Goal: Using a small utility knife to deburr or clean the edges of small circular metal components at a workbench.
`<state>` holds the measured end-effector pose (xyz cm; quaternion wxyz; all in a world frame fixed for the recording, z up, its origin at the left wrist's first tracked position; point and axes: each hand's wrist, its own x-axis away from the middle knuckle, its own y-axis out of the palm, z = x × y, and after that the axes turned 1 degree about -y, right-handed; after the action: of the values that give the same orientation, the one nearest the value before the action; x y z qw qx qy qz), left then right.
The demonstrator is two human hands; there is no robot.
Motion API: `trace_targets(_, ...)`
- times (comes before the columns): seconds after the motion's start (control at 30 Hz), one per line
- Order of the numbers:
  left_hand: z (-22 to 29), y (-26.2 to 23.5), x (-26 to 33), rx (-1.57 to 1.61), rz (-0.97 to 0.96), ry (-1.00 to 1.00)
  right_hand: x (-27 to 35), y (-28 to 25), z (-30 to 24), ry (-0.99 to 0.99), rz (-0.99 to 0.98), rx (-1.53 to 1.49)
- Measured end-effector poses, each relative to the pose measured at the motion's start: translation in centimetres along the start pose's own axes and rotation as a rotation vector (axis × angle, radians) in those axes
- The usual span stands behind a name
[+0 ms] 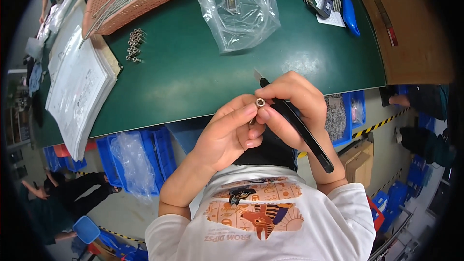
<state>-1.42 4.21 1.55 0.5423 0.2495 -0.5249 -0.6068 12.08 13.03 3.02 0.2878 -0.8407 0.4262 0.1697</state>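
A small shiny metal fitting (260,102) with a round opening is held up just off the table's near edge. My left hand (224,133) pinches it between thumb and fingertips, the other fingers curled below. My right hand (299,101) grips a black utility knife (302,133), its short blade pointing away from me over the table. The right thumb and forefinger also touch the fitting. Farther left on the green table (188,82) lies a small cluster of similar metal fittings (135,46).
A coral perforated basket (145,1) with thin rods stands at the far left, beside a stack of papers (79,84). A clear plastic bag (241,31) lies at the back middle. Right are a blue object (350,15) and cardboard box (411,34). Below stand blue bins (356,108).
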Motion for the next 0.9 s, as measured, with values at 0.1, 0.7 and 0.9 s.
trace_targets(0.1, -0.6, 0.2, 0.5, 0.005, 0.007, 0.012, 0.7, -0.2, -0.4, 0.021, -0.005, -0.013)
trace_targets(0.7, -0.7, -0.5, 1.2, 0.091, -0.021, -0.021, 0.8, 0.1, -0.3, -0.226, 0.100, 0.241)
trace_targets(0.9, -0.6, 0.2, 1.2, 0.070, 0.048, 0.009, 0.7, -0.1, 0.1, -0.315, 0.115, 0.370)
